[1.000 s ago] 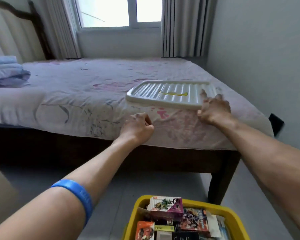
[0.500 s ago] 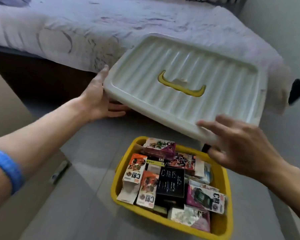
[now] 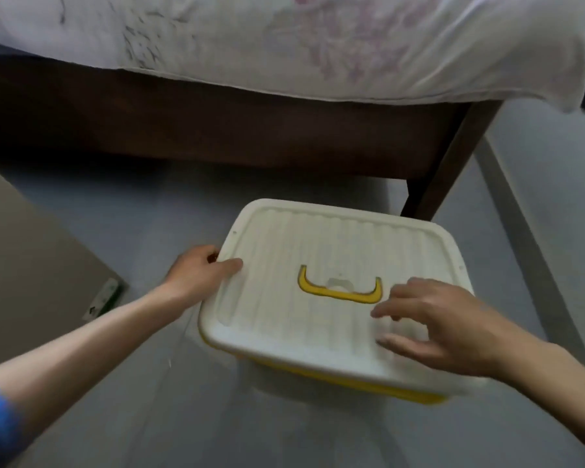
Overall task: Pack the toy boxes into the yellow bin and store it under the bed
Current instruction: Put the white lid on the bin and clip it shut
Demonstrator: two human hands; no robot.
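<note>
The yellow bin (image 3: 352, 383) sits on the floor (image 3: 183, 417) just in front of the bed (image 3: 250, 123), near its right leg (image 3: 443, 170), with the white lid (image 3: 318, 265) lying across its top and hiding the contents. The left hand (image 3: 200, 275) grips the lid's left edge, thumb on top and fingers curled around the rim. The right hand (image 3: 453, 325) hovers over the lid's right half with its grip spread, beside the yellow handle (image 3: 338, 292).

One yellow bin (image 3: 345, 383) under one white lid (image 3: 318, 319) with one yellow handle (image 3: 340, 292), between two hands' fingers; one bed (image 3: 217, 130).
</note>
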